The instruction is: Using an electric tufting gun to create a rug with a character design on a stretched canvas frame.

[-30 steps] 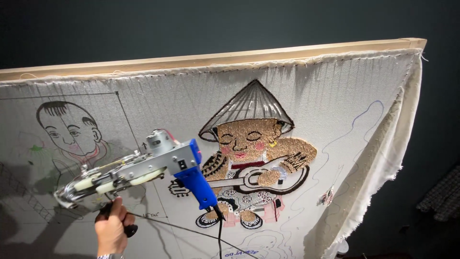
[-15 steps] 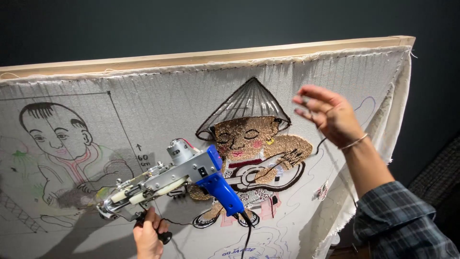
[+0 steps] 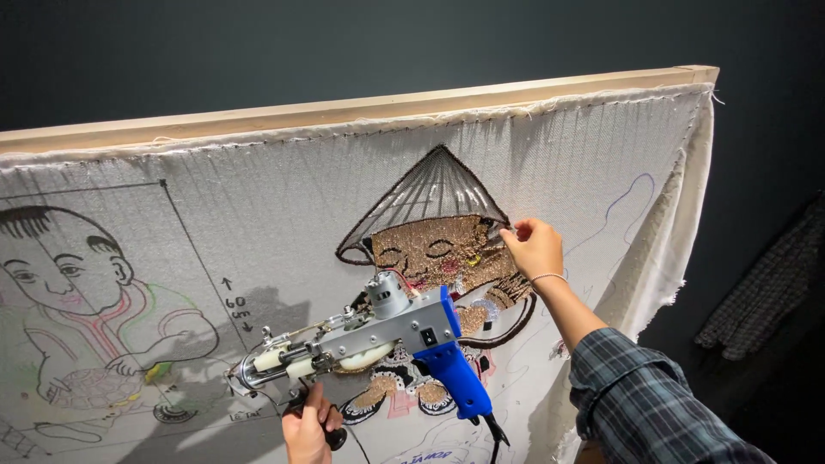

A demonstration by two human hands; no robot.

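The right hand (image 3: 534, 247) has come in from mid-air and now rests on the white woven backing cloth (image 3: 258, 223) stretched over the pale wooden frame (image 3: 361, 110). Half a sec ago it hung open and clear of the cloth at upper right; now its fingers (image 3: 516, 233) are curled and drawn together against the right edge of the tufted brown-and-gold face of the figure with the conical hat (image 3: 430, 249), seemingly pinching or pressing the yarn there (whether a strand is actually nipped is too small to tell). The plaid sleeve (image 3: 644, 404) runs down to the lower right corner.

The left hand (image 3: 307, 428), at bottom centre, is wrapped closed around the black front grip of the tufting gun with silver body and blue pistol handle (image 3: 391, 339). The gun has drifted right vs. a sec ago and now sits centre-frame, over the lower half of the figure, needle end aimed lower left, away from the cloth's face — held off, not seen stitching. Its black cord hangs from the blue handle.

Judging by that: tufting looks paused, w/ the free hand checking or tidying the pile beside the hat figure's cheek. At far left, the outlined sketch of a child (image 3: 77, 292) is only lightly coloured, not tufted.
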